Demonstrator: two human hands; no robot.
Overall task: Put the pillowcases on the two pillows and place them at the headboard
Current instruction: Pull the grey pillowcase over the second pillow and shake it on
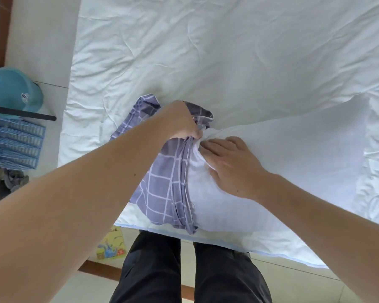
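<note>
Pillowcase [160,189]: woven cloth, matt, purple-grey with white check, bunched. Pillow [282,171]: white cloth, matt, soft, lightly creased. Bed sheet [206,62]: white cloth, matt, heavily wrinkled. Basket [13,143]: blue plastic, slatted. Basin [11,90]: teal plastic, smooth, slight sheen. Floor [42,51]: pale tile, smooth. Trousers [151,270]: black matt cloth.

Landmark: pillow [282,171], lying along the near edge of the bed [206,51]. Beyond the pillow, the white sheet lies open and unobstructed. At the pillow's left end, passage is blocked by the bunched checked pillowcase [162,189], with the left hand [182,121] gripping it and the right hand [232,165] pressing on the pillow. Far left of the pillow, off the bed, stand a blue basket [13,141] and teal helmet [11,88].
</note>
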